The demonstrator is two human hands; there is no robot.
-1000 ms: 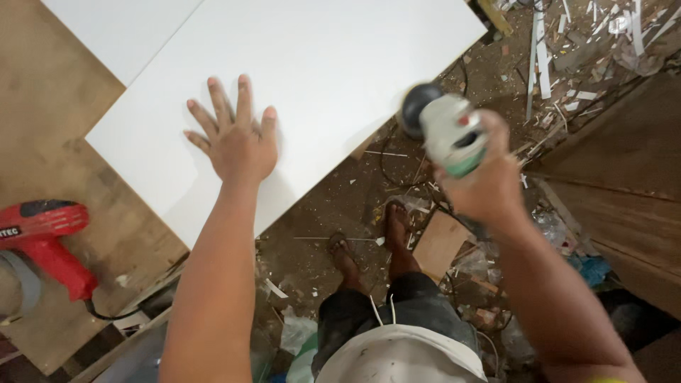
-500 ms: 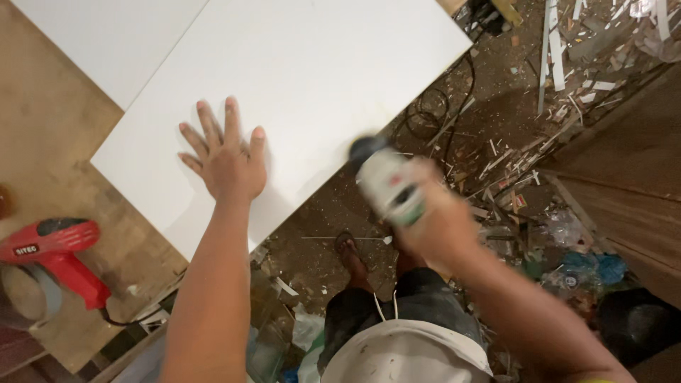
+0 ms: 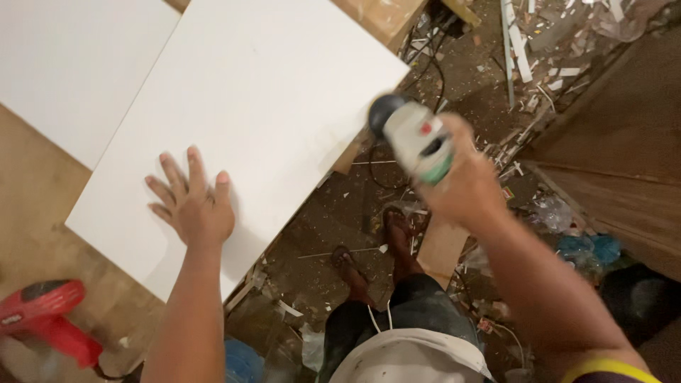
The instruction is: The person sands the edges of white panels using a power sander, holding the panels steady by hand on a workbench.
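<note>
At the tabletop edge: our left hand lies flat, fingers spread, on the white panel.
Right hand: our right hand grips the white-and-green power tool over the littered floor.
Hard to see: tool blurred, its working end hidden; red heat gun cut off.
Change: tool higher than half a second ago.

Boards on the desk, tool held off its right edge

The near board lies on the desk, a second board just beside it on the left; the left hand rests flat on the near board, the heat gun lies nearer on the desk, and the right hand holds the power tool over the floor
</note>
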